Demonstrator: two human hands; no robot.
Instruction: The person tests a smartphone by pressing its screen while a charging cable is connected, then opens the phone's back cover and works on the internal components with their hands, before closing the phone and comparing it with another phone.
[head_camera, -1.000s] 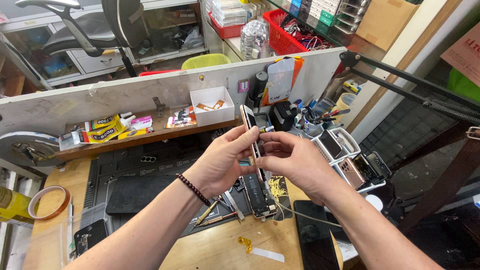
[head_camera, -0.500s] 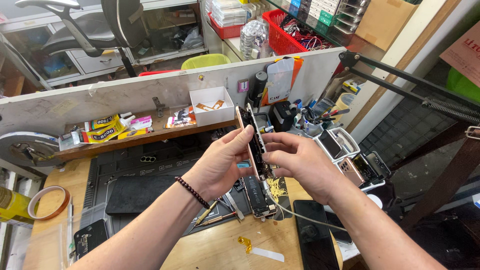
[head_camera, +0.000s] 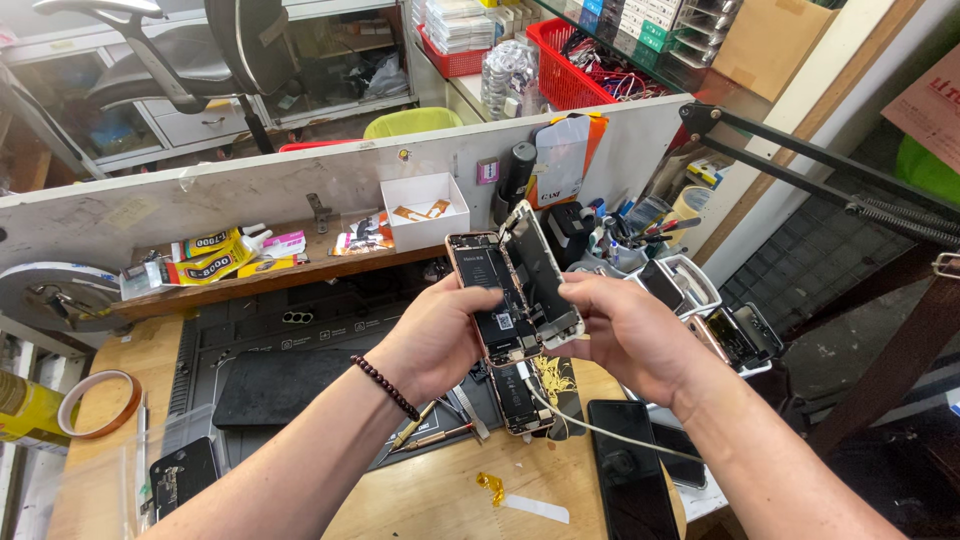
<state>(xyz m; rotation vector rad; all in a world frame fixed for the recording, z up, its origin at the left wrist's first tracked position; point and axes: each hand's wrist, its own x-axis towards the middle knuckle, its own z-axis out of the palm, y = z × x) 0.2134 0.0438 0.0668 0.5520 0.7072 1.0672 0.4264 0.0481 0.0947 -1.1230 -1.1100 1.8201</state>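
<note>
Both forearms reached in from the bottom edge and met above the middle of the counter (head_camera: 440, 500). The left hand (head_camera: 435, 340) (a dark bead bracelet (head_camera: 388, 386) on its wrist) was turned palm-right, its fingers (head_camera: 478, 303) curled around the lower left edge of an opened phone (head_camera: 490, 295), thumb side against the gold-rimmed body. The right hand (head_camera: 625, 335) came from the opposite side, knuckles up, its fingers (head_camera: 575, 292) pressed together on the lower edge of the phone's screen (head_camera: 540, 270).

The phone was held off the counter, between the two hands and above them, tilted slightly back. Its body lay in the left fingers with the black battery and boards showing; the screen stood swung open to the right like a book cover, its lower edge pinched by the right fingers. The two halves met near the bottom, just where both hands gripped.

Directly below the hands, on a dark mat (head_camera: 290, 350), lay a second opened phone (head_camera: 517, 395) with a white cable (head_camera: 600, 432) running from it to the right. A roll of tape (head_camera: 95, 400) sat at the counter's left edge, and a white box (head_camera: 425, 210) stood on the shelf behind.
</note>
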